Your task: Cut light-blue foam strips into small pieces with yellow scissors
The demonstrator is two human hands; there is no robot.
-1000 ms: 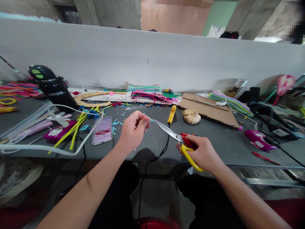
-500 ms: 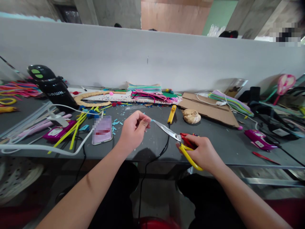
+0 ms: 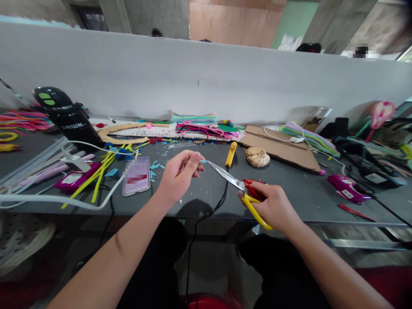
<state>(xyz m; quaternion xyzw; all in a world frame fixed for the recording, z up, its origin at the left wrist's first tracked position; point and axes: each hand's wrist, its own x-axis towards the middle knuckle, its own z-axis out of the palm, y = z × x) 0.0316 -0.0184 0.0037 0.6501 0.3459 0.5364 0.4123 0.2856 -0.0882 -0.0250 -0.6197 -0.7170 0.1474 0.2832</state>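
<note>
Between the thumb and fingers of my left hand (image 3: 182, 174) is a small light-blue strip (image 3: 203, 162), its end poking out to the right. My right hand (image 3: 273, 206) is wrapped round the yellow handles of a pair of scissors (image 3: 230, 180), whose silver blades point up and left. The blade tips are at the strip's free end; whether they touch it I cannot tell. Several light-blue cut pieces (image 3: 153, 167) lie by a phone (image 3: 137, 178) on the grey table. Just beyond the scissors lies a yellow-handled tool (image 3: 231, 154) with a black cord.
A black bottle (image 3: 72, 122) stands at the left, near yellow strips (image 3: 96, 178) and a white cable. A tan lump (image 3: 257, 157) and cardboard (image 3: 283, 148) lie right of centre. Purple devices sit at both sides, with a red tool (image 3: 355, 212) at the right. A white partition (image 3: 206, 86) rises behind.
My left hand has shifted slightly left, and more of the light-blue strip shows past its fingertips. The scissors have stayed almost in place.
</note>
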